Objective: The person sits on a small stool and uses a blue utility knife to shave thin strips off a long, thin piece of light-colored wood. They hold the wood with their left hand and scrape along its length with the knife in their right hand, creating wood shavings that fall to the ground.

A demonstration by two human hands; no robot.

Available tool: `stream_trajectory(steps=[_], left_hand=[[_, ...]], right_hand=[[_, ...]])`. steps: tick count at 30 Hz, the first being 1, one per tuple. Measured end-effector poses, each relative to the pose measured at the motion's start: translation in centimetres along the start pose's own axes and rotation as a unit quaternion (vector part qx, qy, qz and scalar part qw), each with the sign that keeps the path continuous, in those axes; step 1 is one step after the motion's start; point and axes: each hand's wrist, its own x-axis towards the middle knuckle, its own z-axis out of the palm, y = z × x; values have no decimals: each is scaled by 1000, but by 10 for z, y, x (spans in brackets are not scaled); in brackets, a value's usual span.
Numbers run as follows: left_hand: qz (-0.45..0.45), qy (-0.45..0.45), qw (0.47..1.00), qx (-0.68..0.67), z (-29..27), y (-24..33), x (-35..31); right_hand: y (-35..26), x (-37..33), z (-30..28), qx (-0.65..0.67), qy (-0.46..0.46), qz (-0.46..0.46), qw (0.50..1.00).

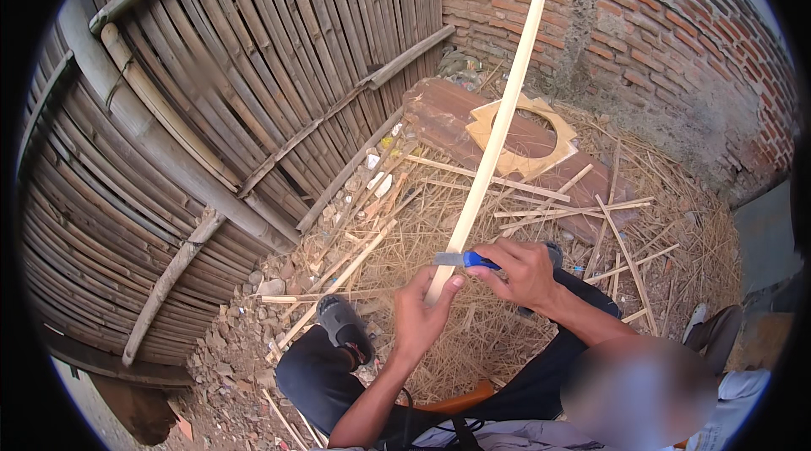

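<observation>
A long pale bamboo strip (488,160) slants up and away from me. Near its lower end my left hand (420,312) grips it, the thumb lying along the strip. My right hand (519,272) is closed around a blue-handled utility knife (478,260). The knife's wide grey blade rests across the strip, just above my left thumb. The cutting edge is too small to make out.
Bamboo shavings (448,333) and loose strips (625,257) cover the ground around my feet. Ahead lies a brown board (439,113) bearing a panel (519,168) with a round hole. A bamboo fence (279,54) stands left, a brick wall (667,54) right. Another person's foot (695,316) shows at right.
</observation>
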Motion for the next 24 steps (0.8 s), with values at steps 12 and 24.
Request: stream_trajectory(steps=[12,24], left_hand=[[-4,39,997,60,2,14,0],[-33,41,997,54,1,14,-1]], right_hand=[[-5,-3,9,-3,-11,-12,1000],[-10,-1,5,-29,7,-4,1000]])
